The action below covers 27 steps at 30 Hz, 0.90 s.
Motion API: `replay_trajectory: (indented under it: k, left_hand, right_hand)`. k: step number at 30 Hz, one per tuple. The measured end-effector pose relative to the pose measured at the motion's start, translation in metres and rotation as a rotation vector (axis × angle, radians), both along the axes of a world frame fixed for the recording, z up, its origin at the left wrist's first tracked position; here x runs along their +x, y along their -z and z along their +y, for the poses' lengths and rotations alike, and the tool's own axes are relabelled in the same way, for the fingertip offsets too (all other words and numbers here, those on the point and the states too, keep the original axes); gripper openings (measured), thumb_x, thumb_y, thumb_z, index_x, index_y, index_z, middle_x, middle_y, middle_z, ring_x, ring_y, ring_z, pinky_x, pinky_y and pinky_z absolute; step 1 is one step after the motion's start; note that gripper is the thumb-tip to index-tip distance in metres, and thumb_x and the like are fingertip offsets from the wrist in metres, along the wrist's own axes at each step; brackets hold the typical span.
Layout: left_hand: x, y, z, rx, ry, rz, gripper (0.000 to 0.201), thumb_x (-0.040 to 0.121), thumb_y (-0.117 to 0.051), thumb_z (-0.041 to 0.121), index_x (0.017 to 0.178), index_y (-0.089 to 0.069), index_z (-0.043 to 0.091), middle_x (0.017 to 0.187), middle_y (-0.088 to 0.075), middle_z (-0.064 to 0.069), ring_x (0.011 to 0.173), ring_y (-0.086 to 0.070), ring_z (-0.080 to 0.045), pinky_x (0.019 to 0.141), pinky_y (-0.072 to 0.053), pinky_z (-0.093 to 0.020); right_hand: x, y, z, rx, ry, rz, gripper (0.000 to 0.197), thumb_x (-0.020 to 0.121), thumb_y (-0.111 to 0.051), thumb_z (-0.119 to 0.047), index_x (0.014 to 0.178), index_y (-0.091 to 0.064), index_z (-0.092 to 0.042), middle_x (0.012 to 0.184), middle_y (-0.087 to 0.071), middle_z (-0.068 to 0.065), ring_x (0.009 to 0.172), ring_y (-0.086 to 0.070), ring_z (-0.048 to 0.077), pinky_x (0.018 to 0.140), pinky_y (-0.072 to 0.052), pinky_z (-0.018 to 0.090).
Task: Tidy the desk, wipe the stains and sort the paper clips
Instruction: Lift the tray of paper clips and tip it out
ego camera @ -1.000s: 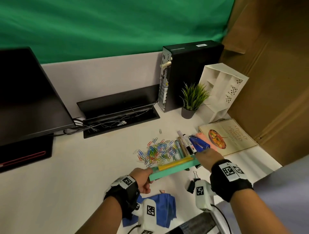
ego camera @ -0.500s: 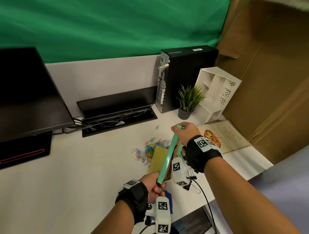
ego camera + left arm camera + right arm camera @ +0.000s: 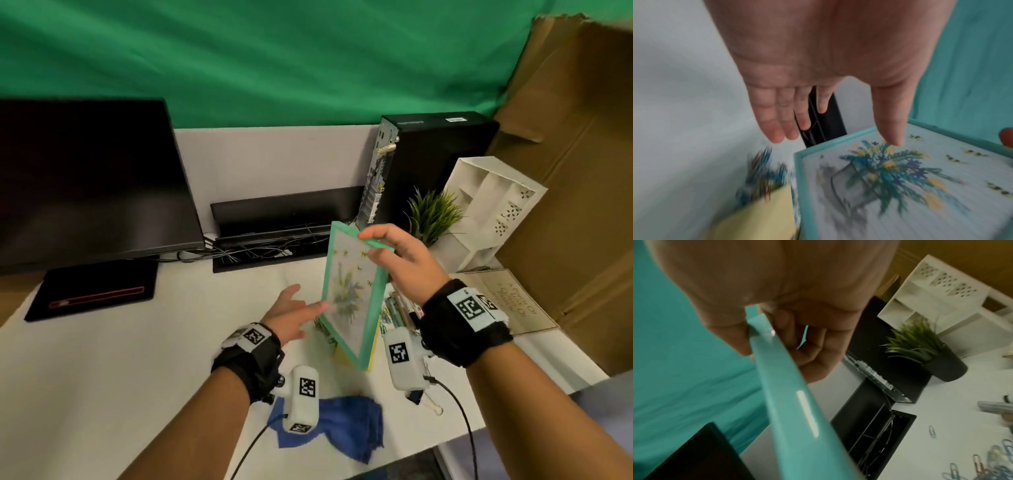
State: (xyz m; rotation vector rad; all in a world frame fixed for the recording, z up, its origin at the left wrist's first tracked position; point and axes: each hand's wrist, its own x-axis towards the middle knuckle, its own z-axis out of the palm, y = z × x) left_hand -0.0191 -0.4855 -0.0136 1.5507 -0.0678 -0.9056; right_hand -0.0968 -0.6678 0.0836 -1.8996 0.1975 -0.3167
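A teal picture frame with a flower print is held upright above the desk, its front facing me. My right hand pinches its top right corner, thumb on the front and fingers curled behind. My left hand is open with straight fingers; its thumb tip lies at the frame's lower left. A yellow pad shows under the frame's bottom edge. Coloured paper clips lie in a heap on the white desk, mostly hidden behind the frame in the head view. A blue cloth lies by the front edge.
Pens lie right of the frame, with a book beyond them. A white organizer, a potted plant and a black computer case stand at the back right. A cable tray and monitor are at the back left.
The frame went from flat, to edge-on, to upright with its front toward me. My left hand let go of its lower end and opened. My right hand kept its grip and rose.
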Motion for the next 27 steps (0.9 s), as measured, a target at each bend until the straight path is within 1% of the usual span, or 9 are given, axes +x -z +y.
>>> replay_trajectory:
  k: [2,4,6,9,13,17,20,23,27]
  left_hand:
    - [0.016,-0.004,0.018,-0.011,-0.026,-0.128,0.086,0.076,-0.075,0.032,0.145,-0.025,0.03,0.131,-0.041,0.003,0.123,-0.044,-0.019,0.096,-0.042,-0.034]
    - [0.025,-0.007,0.038,-0.07,-0.017,-0.17,0.071,0.079,-0.074,0.023,0.139,-0.037,0.025,0.133,-0.049,0.003,0.122,-0.05,-0.019,0.097,-0.044,-0.036]
    - [0.028,-0.006,0.063,-0.155,-0.018,-0.154,0.049,0.082,-0.07,0.013,0.128,-0.051,0.016,0.127,-0.061,-0.006,0.113,-0.061,-0.023,0.094,-0.049,-0.04]
    - [0.026,0.005,0.111,-0.185,-0.124,-0.092,0.039,0.083,-0.065,0.005,0.121,-0.055,0.009,0.12,-0.066,-0.013,0.108,-0.064,-0.03,0.096,-0.049,-0.046]
    - [0.021,0.021,0.183,-0.24,-0.296,-0.071,0.03,0.087,-0.059,0.006,0.116,-0.059,0.011,0.12,-0.065,-0.015,0.11,-0.062,-0.03,0.099,-0.047,-0.045]
    - [0.018,0.03,0.261,-0.202,-0.462,-0.159,0.031,0.082,-0.062,0.025,0.113,-0.062,0.021,0.112,-0.07,-0.005,0.104,-0.067,-0.024,0.087,-0.053,-0.038]
    - [0.013,0.036,0.317,-0.174,-0.632,-0.191,0.035,0.078,-0.065,0.029,0.112,-0.062,0.019,0.11,-0.071,-0.007,0.098,-0.069,-0.027,0.074,-0.057,-0.034]
    - [0.007,0.039,0.367,-0.094,-0.782,-0.261,0.036,0.078,-0.073,0.032,0.11,-0.063,0.02,0.108,-0.072,-0.006,0.096,-0.069,-0.027,0.075,-0.056,-0.037]
    - [0.005,0.046,0.416,0.022,-0.902,-0.3,0.016,0.089,-0.062,0.011,0.103,-0.064,0.02,0.104,-0.072,-0.006,0.096,-0.067,-0.03,0.082,-0.055,-0.043]
  right_hand:
    - [0.008,-0.001,0.017,0.024,-0.12,0.028,0.032,0.094,-0.049,-0.003,0.096,-0.06,-0.034,0.099,-0.06,-0.002,0.086,-0.063,0.017,0.062,-0.052,0.024]
    - [0.018,0.001,0.037,0.045,-0.214,0.032,0.033,0.096,-0.048,-0.005,0.102,-0.058,-0.035,0.096,-0.06,0.0,0.081,-0.066,0.012,0.057,-0.051,0.021]
    - [0.03,0.003,0.059,0.034,-0.294,0.035,0.033,0.097,-0.047,-0.007,0.108,-0.056,-0.037,0.088,-0.062,-0.008,0.076,-0.067,0.006,0.056,-0.05,0.018]
    - [0.05,0.01,0.098,0.045,-0.397,0.055,0.037,0.098,-0.047,-0.01,0.116,-0.051,-0.042,0.082,-0.064,-0.021,0.077,-0.068,0.003,0.059,-0.05,0.015]
    - [0.082,0.032,0.16,0.149,-0.386,0.122,0.034,0.095,-0.054,-0.019,0.114,-0.049,-0.046,0.087,-0.064,-0.002,0.077,-0.069,0.008,0.058,-0.053,0.02]
    - [0.108,0.078,0.228,0.413,-0.413,0.362,0.014,0.092,-0.056,-0.029,0.106,-0.06,-0.029,0.091,-0.071,-0.003,0.088,-0.066,0.016,0.072,-0.053,0.03]
    - [0.117,0.109,0.286,0.379,-0.566,0.515,0.033,0.078,-0.062,-0.043,0.106,-0.064,-0.025,0.099,-0.073,-0.002,0.095,-0.066,0.019,0.086,-0.05,0.036]
    - [0.126,0.133,0.343,0.267,-0.736,0.65,0.049,0.064,-0.064,-0.055,0.104,-0.066,-0.026,0.108,-0.071,-0.001,0.105,-0.064,0.021,0.096,-0.047,0.037]
    - [0.142,0.15,0.404,0.236,-0.794,0.7,0.034,0.084,-0.059,-0.048,0.107,-0.065,-0.023,0.109,-0.07,0.004,0.101,-0.065,0.021,0.089,-0.05,0.032]
